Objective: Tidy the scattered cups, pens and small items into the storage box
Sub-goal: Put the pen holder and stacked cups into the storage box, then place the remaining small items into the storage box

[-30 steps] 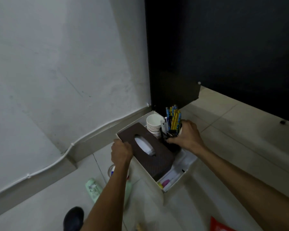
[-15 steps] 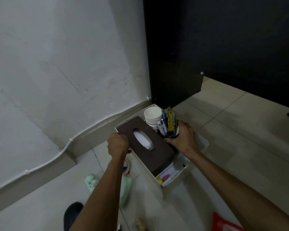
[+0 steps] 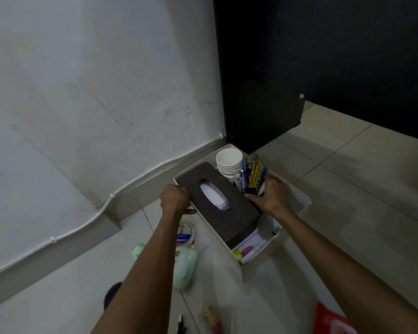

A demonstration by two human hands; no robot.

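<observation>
A cream storage box sits on the tiled floor in the corner by the wall. A brown tissue box lies inside along its left side. Behind it stands a stack of white paper cups. My right hand is closed around a dark pen holder full of blue and yellow pens, low inside the box. My left hand grips the box's left rim beside the tissue box. Pink and yellow small items lie at the near end.
Left of the box on the floor lie a tape roll and a pale green wipes pack. A dark round object, a small clear bag and a red packet lie nearer me. A black cabinet stands behind.
The view has shifted downward and the box sits higher in the frame. My right hand has lowered with the pen holder into the box beside the cups. My left hand stays on the rim.
</observation>
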